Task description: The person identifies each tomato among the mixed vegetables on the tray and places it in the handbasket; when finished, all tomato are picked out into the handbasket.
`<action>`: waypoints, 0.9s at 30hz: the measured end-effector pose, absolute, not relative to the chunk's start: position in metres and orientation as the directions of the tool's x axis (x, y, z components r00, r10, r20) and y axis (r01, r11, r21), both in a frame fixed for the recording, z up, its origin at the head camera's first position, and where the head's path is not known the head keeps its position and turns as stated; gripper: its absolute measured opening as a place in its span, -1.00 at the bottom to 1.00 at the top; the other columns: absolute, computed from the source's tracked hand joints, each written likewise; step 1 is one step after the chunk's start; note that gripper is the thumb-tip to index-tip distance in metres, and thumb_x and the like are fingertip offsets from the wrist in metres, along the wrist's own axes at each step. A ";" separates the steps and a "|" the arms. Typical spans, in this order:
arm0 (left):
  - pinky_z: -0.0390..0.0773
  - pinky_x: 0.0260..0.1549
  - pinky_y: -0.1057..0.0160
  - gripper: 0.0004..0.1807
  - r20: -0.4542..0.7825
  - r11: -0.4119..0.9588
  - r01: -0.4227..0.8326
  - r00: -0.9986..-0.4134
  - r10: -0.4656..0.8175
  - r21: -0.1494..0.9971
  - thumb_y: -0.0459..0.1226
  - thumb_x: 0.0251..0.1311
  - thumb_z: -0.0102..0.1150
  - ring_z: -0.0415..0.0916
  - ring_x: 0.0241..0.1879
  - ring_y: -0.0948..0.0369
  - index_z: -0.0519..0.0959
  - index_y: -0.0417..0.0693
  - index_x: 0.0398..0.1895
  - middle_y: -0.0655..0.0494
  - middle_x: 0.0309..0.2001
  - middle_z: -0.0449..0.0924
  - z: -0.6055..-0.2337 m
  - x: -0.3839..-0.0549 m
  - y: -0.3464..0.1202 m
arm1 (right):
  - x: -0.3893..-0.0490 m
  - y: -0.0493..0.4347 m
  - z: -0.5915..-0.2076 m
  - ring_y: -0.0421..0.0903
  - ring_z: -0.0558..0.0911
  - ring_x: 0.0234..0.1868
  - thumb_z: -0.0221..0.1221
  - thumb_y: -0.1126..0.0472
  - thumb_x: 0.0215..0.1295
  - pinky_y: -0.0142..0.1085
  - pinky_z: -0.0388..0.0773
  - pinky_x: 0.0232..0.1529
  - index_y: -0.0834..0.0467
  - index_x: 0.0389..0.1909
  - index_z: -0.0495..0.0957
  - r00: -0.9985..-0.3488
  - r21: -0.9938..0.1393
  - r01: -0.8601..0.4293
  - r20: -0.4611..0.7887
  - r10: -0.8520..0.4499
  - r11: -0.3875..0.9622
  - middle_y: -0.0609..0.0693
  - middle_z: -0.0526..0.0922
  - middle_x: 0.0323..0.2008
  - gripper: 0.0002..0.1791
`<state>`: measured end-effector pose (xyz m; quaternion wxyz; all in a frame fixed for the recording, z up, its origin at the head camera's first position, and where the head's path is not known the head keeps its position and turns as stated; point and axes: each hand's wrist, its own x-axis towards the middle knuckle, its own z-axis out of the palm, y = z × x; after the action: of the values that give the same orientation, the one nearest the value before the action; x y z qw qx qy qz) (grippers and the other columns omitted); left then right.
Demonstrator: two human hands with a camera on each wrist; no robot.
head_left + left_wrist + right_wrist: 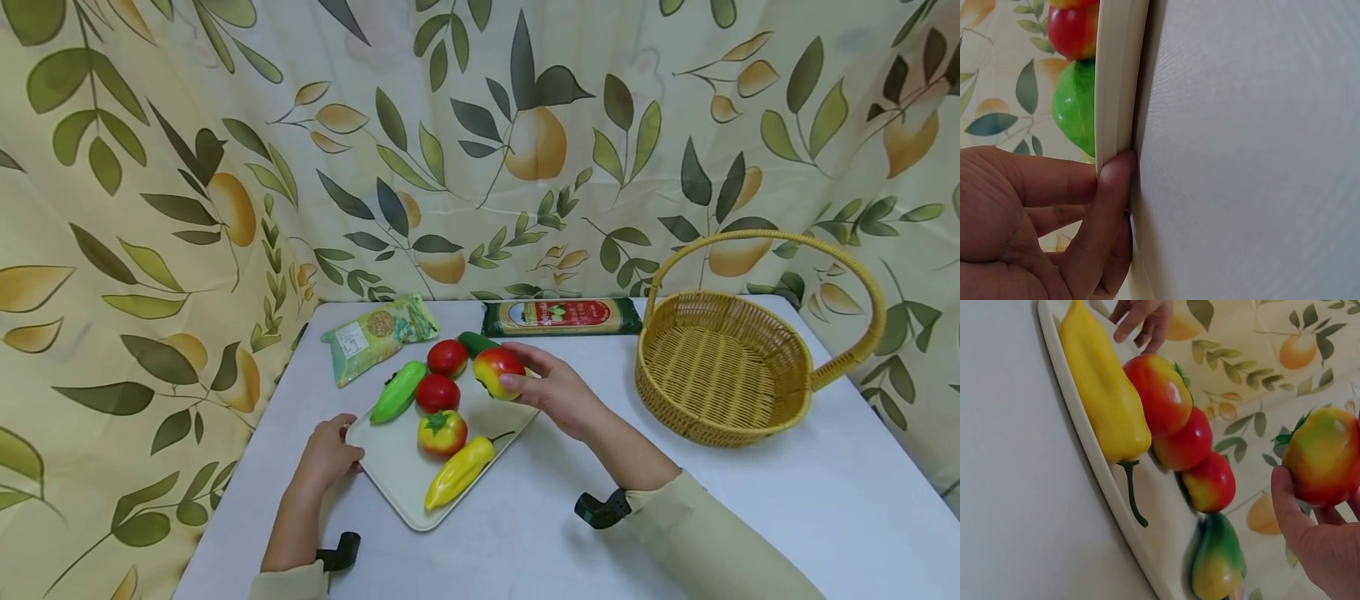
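A red-and-yellow tomato (498,372) sat raised over the far side of the tray (393,458), pinched between the right hand's (558,396) thumb and fingers. Well apart from it, the left hand (327,450) pinched the tray's left edge. A wicker basket (675,417) stood right of both hands.

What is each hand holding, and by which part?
Right hand: a red-and-yellow tomato, held by its sides. Left hand: the tray, held by its edge.
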<state>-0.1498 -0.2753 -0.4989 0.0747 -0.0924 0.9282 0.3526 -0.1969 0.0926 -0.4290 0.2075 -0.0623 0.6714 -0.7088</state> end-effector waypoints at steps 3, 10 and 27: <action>0.57 -0.29 0.11 -0.38 -0.207 0.733 -0.227 -0.971 -0.120 0.642 -0.47 0.03 0.28 0.54 -0.25 0.01 0.44 -0.43 0.25 -0.32 -0.06 0.55 -0.499 -0.149 -0.276 | -0.198 0.096 -0.430 0.14 0.38 0.33 0.36 0.11 0.27 -0.08 0.54 0.13 0.01 0.48 0.30 -0.908 -0.977 0.211 -0.189 -0.374 -0.018 0.09 0.29 0.42 -0.23; 0.58 -0.42 0.19 -0.36 -0.211 0.713 -0.230 -0.970 -0.117 0.663 -0.49 0.01 0.24 0.58 -0.41 0.10 0.41 -0.45 0.26 -0.37 -0.05 0.55 -0.497 -0.147 -0.275 | -0.201 0.103 -0.431 0.16 0.38 0.33 0.35 0.13 0.28 -0.09 0.53 0.14 0.01 0.50 0.27 -0.906 -0.974 0.222 -0.190 -0.377 -0.043 0.11 0.26 0.43 -0.21; 0.58 -0.42 0.20 -0.36 -0.224 0.706 -0.240 -0.968 -0.118 0.667 -0.50 0.04 0.24 0.56 -0.43 0.12 0.40 -0.44 0.28 -0.39 -0.02 0.53 -0.496 -0.149 -0.273 | -0.205 0.130 -0.418 0.19 0.23 0.42 0.26 0.25 0.37 -0.08 0.52 0.15 0.06 0.54 0.19 -0.939 -0.973 0.202 -0.160 -0.303 -0.110 0.10 0.13 0.50 -0.23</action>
<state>-0.1486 -0.2728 -0.4959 0.0823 -0.0972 0.9198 0.3712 -0.2051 0.1304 -0.4184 0.1696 -0.0393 0.6453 -0.7438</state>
